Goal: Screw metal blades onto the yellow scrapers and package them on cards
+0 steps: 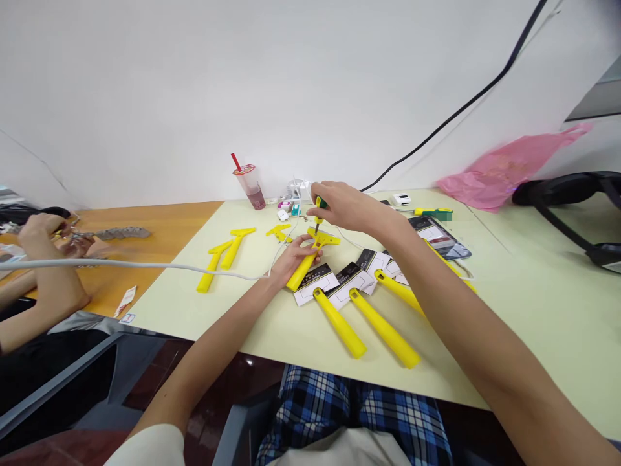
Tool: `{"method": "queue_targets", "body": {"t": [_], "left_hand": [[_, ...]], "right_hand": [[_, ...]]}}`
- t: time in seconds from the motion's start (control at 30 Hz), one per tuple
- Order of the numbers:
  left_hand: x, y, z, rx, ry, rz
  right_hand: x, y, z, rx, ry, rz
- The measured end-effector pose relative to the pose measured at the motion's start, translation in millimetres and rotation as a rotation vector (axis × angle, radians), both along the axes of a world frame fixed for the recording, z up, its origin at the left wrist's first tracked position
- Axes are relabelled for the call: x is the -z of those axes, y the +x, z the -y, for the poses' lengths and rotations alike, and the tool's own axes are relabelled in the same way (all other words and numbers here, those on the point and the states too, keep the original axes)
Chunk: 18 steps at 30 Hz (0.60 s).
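Note:
My left hand (290, 262) is closed round a yellow plastic scraper (303, 270), near where its handle meets the wide head. Above it, my right hand (342, 206) grips a screwdriver (319, 212) with a green and yellow handle. The screwdriver points down at the scraper's head; whether its tip sits in a screw is too small to tell. Several loose yellow handles (340, 323) lie on the near side, beside and partly over black-and-white cards (315, 285). To the left rest two T-shaped yellow scrapers (237, 248), and small yellow head pieces (280, 233) lie behind my left hand.
A cup with a red straw (252, 188) stands by the wall. A second screwdriver (433, 212), a tablet (441, 237), a pink bag (509, 168) and a black strapped device (577, 207) are rightward. A white cable (208, 270) crosses in front. Another person's hands (48, 236) work at left.

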<state>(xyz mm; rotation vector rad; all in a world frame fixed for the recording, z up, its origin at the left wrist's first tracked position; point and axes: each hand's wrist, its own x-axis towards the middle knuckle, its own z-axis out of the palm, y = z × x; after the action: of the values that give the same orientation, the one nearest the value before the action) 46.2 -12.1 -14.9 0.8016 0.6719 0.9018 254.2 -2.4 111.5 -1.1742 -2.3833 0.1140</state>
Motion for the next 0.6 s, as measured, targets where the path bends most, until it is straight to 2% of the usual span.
{"method": "queue_targets", "body": {"t": [0.1,0.27,0.4,0.6], "left_hand": [[0.4,0.1,-0.1,-0.006,-0.007,-0.006],[2.1,-0.2,-0.8,-0.011,0.001,-0.017],[2.1,-1.3,-0.7,0.001,0.012,-0.017],[3.2,-1.6,-1.4,0.002,0.008,-0.011]], "right_hand": [[1.4,1.0,1.6,0.019,-0.002,-0.002],[0.3,2.0,2.3,-0.068,-0.057,-0.03],[-2.2,-0.9,2.9,-0.121,0.001,-0.057],[-2.4,-2.0,2.9,-0.046,0.012,-0.009]]}}
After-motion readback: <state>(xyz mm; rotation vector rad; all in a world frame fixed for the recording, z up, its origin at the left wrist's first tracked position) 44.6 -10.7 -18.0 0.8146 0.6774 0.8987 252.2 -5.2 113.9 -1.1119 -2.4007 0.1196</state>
